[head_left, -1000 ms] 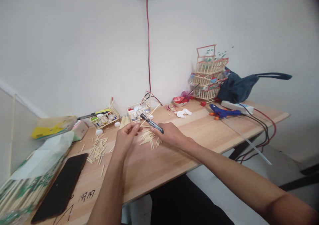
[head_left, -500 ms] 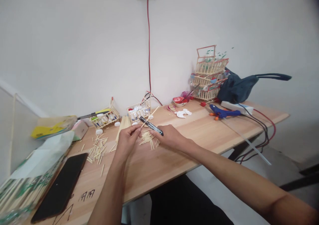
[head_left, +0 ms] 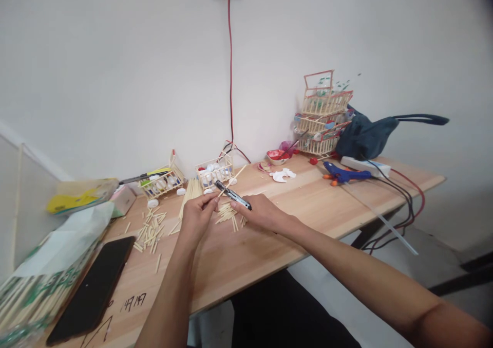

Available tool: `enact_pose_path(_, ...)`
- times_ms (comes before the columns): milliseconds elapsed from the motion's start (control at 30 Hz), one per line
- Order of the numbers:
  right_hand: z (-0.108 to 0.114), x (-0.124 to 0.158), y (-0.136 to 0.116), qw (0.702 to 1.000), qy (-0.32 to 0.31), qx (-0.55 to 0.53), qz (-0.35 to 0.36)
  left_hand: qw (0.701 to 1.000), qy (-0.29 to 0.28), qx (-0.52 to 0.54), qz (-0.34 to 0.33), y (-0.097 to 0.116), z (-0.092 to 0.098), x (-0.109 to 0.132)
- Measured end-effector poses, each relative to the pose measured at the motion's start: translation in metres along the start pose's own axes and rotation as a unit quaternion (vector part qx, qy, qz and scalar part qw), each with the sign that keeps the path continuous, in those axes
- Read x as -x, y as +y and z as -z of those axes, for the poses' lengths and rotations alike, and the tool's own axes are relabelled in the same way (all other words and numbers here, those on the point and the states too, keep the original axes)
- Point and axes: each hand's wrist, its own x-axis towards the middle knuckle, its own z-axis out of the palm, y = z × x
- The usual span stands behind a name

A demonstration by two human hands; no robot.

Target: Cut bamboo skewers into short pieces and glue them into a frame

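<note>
My left hand [head_left: 197, 215] pinches a thin wooden stick [head_left: 233, 179], which slants up to the right past the fingertips. In my right hand [head_left: 264, 213] is a slim silver-and-black cutter [head_left: 235, 196], its dark tip lying across the stick close to the left fingers. Whether its blade touches the wood is too small to tell. Short cut sticks [head_left: 227, 212] lie under the hands, and another pile of cut pieces [head_left: 153, 230] is left of my left hand. Longer sticks [head_left: 188, 196] lie behind the left hand.
Two small stick carts [head_left: 164, 182] [head_left: 215, 172] holding bottle caps stand near the wall. Stacked stick baskets [head_left: 323, 116], a dark blue bag [head_left: 365, 134], a blue glue gun [head_left: 344, 173] and a power strip [head_left: 365, 166] are at right. A phone [head_left: 94, 289] and packaged sticks [head_left: 50, 281] lie left.
Both hands keep almost the same pose on the stick and the cutter. The cutter's rear end has shifted very slightly left; otherwise only a small camera movement shows.
</note>
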Motion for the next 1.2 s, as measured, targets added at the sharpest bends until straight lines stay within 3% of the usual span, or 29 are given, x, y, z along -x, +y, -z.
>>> enact_pose_path(633,-0.001,-0.001,0.000,1.000,-0.002,-0.010,-0.015,1.000,0.002,0.013,0.027,-0.002,-0.001,0.001)
enact_pose_path(733,-0.001,-0.001,-0.001,1.000,0.006,-0.011,-0.018,0.991,0.000,0.105,0.084,-0.002,0.000,0.001)
enact_pose_path(867,0.000,0.000,-0.002,0.999,0.026,-0.014,-0.013,0.941,0.036,0.281,0.183,-0.003,0.007,-0.003)
enact_pose_path(1000,0.002,0.002,-0.001,0.999,0.035,-0.014,-0.008,0.920,0.031,0.324,0.220,-0.005,0.012,-0.006)
enact_pose_path(1100,0.003,0.002,0.000,0.999,0.039,-0.002,-0.011,0.930,0.020,0.298,0.213,-0.006,0.010,-0.005)
enact_pose_path(1200,0.003,0.001,0.002,0.999,0.038,0.002,-0.011,0.962,-0.028,0.210,0.170,-0.005,0.006,-0.001)
